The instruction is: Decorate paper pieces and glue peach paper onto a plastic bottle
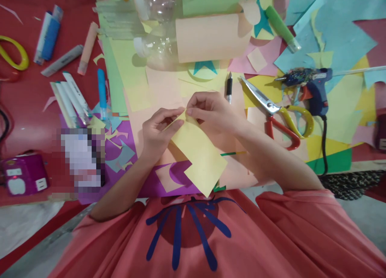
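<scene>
A piece of yellow paper (199,149) with a notched, angular lower end slants down toward the red shirt. Its upper corner is pinched between both hands. My left hand (161,131) is closed on the left edge near that corner, thumb on top. My right hand (209,109) grips the same corner from the right, thumb and fingertips pressed together. Under the paper lie peach sheets (138,129) and a purple sheet (150,183). A black pen (229,87) rests just beyond my right hand.
Scissors (271,109) lie spread on the right, beside a glue gun (316,85) with a black cord. Clear plastic bottles (159,44), one wrapped in peach paper (211,38), lie at the back. Several markers (72,93), a phone (81,157) and a purple power socket (25,173) occupy the left.
</scene>
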The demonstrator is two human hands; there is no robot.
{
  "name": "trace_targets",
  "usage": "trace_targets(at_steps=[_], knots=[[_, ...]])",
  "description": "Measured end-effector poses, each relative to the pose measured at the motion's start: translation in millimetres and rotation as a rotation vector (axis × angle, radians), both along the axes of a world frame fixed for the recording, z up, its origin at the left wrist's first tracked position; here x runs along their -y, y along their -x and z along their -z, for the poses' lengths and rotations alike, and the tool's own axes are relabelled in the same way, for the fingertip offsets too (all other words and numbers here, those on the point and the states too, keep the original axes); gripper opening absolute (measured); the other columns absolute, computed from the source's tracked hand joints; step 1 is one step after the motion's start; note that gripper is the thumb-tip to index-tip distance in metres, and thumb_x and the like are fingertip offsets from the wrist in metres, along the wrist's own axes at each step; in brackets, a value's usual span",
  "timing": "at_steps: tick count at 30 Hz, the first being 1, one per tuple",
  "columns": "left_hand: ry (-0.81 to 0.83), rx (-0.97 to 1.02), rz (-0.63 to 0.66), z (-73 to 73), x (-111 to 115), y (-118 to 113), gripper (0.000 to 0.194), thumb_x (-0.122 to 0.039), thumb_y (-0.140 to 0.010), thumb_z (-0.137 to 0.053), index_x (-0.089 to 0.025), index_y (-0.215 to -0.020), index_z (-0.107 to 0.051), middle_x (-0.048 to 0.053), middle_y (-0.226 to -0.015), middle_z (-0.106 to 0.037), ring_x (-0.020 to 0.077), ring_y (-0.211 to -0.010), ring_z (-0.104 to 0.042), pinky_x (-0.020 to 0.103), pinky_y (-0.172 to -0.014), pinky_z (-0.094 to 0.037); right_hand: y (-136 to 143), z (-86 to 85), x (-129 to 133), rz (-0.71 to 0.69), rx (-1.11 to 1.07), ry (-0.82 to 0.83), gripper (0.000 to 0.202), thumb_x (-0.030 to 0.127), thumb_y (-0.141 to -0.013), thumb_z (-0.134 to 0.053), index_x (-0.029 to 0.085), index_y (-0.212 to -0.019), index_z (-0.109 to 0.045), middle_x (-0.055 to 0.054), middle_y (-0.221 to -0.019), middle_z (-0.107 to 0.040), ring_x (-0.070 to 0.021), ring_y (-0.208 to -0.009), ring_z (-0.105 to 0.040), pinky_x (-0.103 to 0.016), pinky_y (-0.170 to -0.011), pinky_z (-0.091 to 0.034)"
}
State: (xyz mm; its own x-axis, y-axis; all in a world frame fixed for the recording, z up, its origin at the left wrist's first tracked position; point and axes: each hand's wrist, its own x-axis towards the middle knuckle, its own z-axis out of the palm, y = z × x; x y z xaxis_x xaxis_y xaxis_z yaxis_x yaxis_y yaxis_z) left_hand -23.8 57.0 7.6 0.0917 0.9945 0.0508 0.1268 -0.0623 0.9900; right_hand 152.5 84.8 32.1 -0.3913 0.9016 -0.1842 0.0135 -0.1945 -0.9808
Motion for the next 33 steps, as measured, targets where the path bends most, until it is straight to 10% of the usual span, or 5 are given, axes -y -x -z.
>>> trace_targets(at_steps=[15, 27, 33], knots=[[0.02, 0.022, -0.065, 5.1, -1.5, 2.0, 0.016, -0.03, -0.075, -0.078, -0.023, -0.089, -0.075, -0.001, -0.081, -0.068, 0.0101, -0.073, -0.06, 0.022, -0.067, -0.048, -2.0, -1.3, -1.2, -0.029, 0.157, -0.049, 0.02, 0.018, -0.081, -0.061, 0.016, -0.063, -0.054, 0.005, -0.054, -0.05, -0.0053, -0.051, -0.044, -0.022, -0.051, -0.035], [0.332, 0.036, 0.26, -3.4, -3.1, 4.8, 0.016, -0.03, -0.078, -0.066, -0.024, -0.092, -0.059, -0.005, -0.064, -0.053, 0.0082, -0.052, -0.047, 0.019, -0.047, -0.034, -7.7, -20.5, 2.4, -0.242, 0.254, 0.123, 0.019, 0.017, -0.083, -0.058, 0.016, -0.065, -0.055, 0.008, -0.052, -0.042, -0.0039, -0.048, -0.034, -0.022, -0.046, -0.025], [0.226, 0.007, 0.207, -2.7, -0.7, 1.6, 0.027, -0.043, -0.083, -0.067, -0.021, -0.073, -0.054, -0.006, -0.055, -0.046, 0.0069, -0.046, -0.037, 0.02, -0.042, -0.026, -7.6, -24.3, 6.9, -0.245, 0.332, 0.059, 0.017, 0.023, -0.085, -0.058, 0.016, -0.069, -0.059, 0.006, -0.058, -0.045, -0.0049, -0.053, -0.036, -0.023, -0.049, -0.025]])
